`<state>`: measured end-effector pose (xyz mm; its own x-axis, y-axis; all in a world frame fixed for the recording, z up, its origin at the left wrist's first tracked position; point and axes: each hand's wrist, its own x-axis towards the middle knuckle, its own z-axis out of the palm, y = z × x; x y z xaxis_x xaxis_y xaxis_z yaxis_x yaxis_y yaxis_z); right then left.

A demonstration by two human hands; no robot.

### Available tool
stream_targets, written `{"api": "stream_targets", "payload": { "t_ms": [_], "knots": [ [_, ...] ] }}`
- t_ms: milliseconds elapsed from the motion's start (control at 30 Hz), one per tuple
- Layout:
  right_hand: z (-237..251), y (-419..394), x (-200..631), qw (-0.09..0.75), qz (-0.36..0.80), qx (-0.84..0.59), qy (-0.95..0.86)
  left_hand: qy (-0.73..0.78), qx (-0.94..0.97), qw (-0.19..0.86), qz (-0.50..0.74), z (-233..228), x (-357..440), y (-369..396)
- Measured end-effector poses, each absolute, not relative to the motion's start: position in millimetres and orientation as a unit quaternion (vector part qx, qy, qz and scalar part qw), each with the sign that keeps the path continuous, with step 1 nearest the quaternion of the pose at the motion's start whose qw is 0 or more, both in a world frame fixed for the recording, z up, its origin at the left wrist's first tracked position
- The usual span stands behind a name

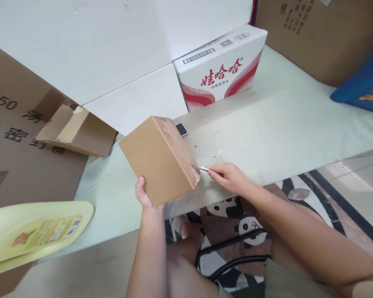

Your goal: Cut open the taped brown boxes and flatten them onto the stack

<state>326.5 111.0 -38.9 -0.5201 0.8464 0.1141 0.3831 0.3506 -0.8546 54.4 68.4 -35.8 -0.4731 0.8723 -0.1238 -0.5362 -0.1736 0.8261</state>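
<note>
A small brown cardboard box (152,161) is tilted in the air above the pale green cloth, gripped from below by my left hand (144,194). Its thumb presses on the box's broad face, while the other fingers are hidden behind. Torn clear tape (178,138) runs along the narrow side. My right hand (226,176) is closed around the handle of a thin metal blade, which looks like a utility knife (201,168). The knife's tip touches the taped side near its lower corner.
A phone-like device (182,129) lies behind the box on the cloth (267,124). Around it stand a white and red carton (219,78), another small brown box (81,128), a large carton (27,136), a yellow bottle (40,231) and a blue container (360,87).
</note>
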Motion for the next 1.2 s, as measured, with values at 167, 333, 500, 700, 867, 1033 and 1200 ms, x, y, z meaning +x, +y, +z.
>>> {"api": "stream_targets", "payload": {
  "t_ms": [167,333,500,700,867,1033,1200],
  "knots": [
    [-37.4,110.4,325.8,0.289,0.409,-0.399,-0.768,0.427,0.179,0.479,0.746,-32.9,56.8,68.7],
    [-36.4,110.1,325.7,0.286,0.416,-0.399,-0.765,0.430,0.187,0.485,0.738,-34.2,55.2,67.8],
    [-37.0,110.4,326.3,0.285,0.425,-0.404,-0.758,0.425,0.179,0.481,0.745,-34.1,56.2,68.6],
    [-39.0,110.6,326.9,0.291,0.426,-0.396,-0.760,0.420,0.176,0.483,0.748,-33.8,56.8,68.9],
    [-39.9,110.0,326.5,0.295,0.425,-0.399,-0.757,0.415,0.170,0.495,0.744,-34.2,55.0,68.0],
    [-38.8,110.2,326.5,0.290,0.425,-0.401,-0.758,0.413,0.165,0.498,0.744,-32.7,56.4,68.4],
    [-38.5,110.8,326.3,0.281,0.429,-0.404,-0.757,0.418,0.156,0.491,0.748,-30.6,59.0,69.2]
  ]
}}
